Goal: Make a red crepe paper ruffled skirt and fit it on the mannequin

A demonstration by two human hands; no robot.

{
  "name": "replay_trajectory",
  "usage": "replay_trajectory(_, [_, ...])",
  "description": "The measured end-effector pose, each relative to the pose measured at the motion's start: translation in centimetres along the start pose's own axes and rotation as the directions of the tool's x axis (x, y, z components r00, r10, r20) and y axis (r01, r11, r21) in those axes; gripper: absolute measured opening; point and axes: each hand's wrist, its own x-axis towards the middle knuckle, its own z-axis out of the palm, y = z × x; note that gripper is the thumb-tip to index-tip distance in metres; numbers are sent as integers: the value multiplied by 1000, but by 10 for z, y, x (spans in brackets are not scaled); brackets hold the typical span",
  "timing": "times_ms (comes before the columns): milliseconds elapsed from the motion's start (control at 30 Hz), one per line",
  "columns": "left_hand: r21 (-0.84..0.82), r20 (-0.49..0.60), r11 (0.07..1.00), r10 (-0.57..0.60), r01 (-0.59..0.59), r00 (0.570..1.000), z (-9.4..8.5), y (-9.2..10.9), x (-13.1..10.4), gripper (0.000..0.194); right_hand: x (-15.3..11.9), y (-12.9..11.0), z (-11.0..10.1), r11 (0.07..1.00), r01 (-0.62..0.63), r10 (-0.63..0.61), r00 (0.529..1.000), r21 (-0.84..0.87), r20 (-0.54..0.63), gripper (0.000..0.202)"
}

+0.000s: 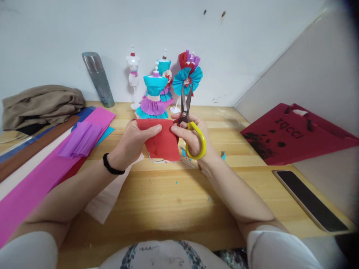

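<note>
A folded piece of red crepe paper [162,144] is held up over the table between both hands. My left hand [137,136] pinches its left part, thumb on top. The thumb of my right hand [193,134] presses on the paper's right edge. Hooked on that same hand are scissors [195,127] with yellow handles, blades apart and pointing away from me. Behind the paper stand small white dress-form stands: one in a turquoise and purple paper dress [153,95], one with a turquoise pleated fan [187,80], one nearly bare [134,76].
Coloured paper strips [42,168] lie along the left, near a brown cloth [42,106] and a grey bottle [98,80]. A pale paper piece [105,200] is by my left forearm. At right are a red paper bag [297,136] and a phone [310,200]. Paper scraps dot the table.
</note>
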Motion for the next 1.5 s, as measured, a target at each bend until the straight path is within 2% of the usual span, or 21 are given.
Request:
replay_trajectory(267, [12,52,999,37,-38,998,-7,0,3,21,-2,1,2,999,32,-30,999,-43,45,45])
replay_trajectory(400, [-9,34,999,44,-43,998,-9,-2,4,17,-3,-3,2,997,47,-44,998,-63,53,46])
replay_trajectory(700, [82,4,997,-10,9,1000,-1,-4,1,29,4,0,-5,994,-5,5,1000,109,-3,47])
replay_trajectory(900, [46,51,999,-30,28,998,0,-8,2,26,3,-3,-6,997,42,-41,999,70,-8,45])
replay_trajectory(1100, [31,155,998,-50,46,987,-1,-7,1,32,3,-4,-5,995,100,-100,995,6,1,47])
replay_trajectory(1333, [8,59,998,-55,54,997,1,-8,2,33,1,-1,-6,987,154,-152,988,-48,29,46])
replay_trajectory(1500, [4,71,997,-72,72,995,2,-9,2,31,2,-1,-4,991,132,-131,991,-28,15,45])
